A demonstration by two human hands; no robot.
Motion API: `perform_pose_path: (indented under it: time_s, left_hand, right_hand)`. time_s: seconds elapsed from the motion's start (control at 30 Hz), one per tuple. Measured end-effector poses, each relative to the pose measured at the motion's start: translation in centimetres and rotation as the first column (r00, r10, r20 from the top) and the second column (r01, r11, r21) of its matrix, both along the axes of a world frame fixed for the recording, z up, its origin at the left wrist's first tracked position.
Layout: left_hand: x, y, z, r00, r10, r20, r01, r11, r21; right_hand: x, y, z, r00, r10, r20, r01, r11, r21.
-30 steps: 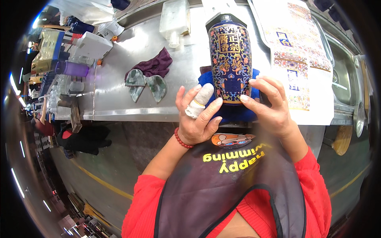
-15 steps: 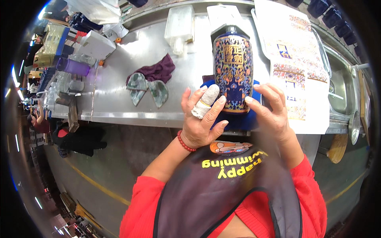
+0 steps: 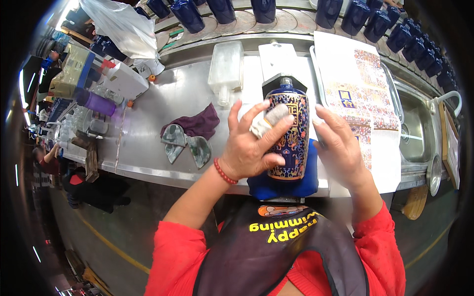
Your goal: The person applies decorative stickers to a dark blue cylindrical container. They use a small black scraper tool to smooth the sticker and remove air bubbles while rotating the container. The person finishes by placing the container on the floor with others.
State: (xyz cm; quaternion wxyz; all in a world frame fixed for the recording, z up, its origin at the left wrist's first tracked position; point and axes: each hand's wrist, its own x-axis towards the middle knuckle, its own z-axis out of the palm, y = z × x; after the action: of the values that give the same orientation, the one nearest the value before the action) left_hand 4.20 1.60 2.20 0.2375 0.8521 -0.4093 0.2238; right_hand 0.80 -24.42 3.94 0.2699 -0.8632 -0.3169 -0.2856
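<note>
A dark blue bottle [image 3: 291,160] with a colourful floral wrap and gold lettering lies on its back, neck away from me. Its lower end rests on a blue pad [image 3: 308,182], its neck by a dark angular support [image 3: 299,85]. Spread over the bottle's left side, my left hand [image 3: 249,148] is open, fingertips on or just above the wrap. One of its fingers wears a whitish wrapping. My right hand [image 3: 343,148], a little blurred, is open beside the bottle's right edge with fingers stretched out; a narrow gap seems to part them from it.
Printed floral sheets [image 3: 368,93] lie to the right, before a metal sink [image 3: 414,130]. At left are a purple cloth [image 3: 202,121] and green patterned pads [image 3: 197,152]. A clear bottle [image 3: 226,69] lies farther back. Several dark blue bottles [image 3: 263,10] line the far side.
My view has tilted up, showing more blue bottles at the back. My left hand has moved farther up the bottle. The right hand's fingers have come off its lower right edge.
</note>
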Motion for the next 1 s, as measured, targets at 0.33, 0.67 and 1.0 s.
perform_pose_path:
  time_s: [0.33, 0.67, 1.0]
  left_hand:
    - [-3.1, 0.0, -1.5, 0.928, 0.058, -0.369, -0.21, 0.898, -0.387]
    - [-6.6, -1.5, -3.0, 0.972, 0.213, -0.095, -0.218, 0.975, -0.048]
    - [-7.8, -0.5, -4.4, 0.977, 0.197, -0.076, -0.204, 0.973, -0.109]
  right_hand:
    - [9.9, 5.8, 9.4, 0.987, -0.162, -0.023, 0.145, 0.933, -0.329]
    - [3.4, 0.5, 3.9, 0.959, 0.003, -0.285, 0.058, 0.977, 0.205]
    - [-5.8, 0.1, -4.3, 0.993, -0.004, -0.116, 0.011, 0.998, 0.063]
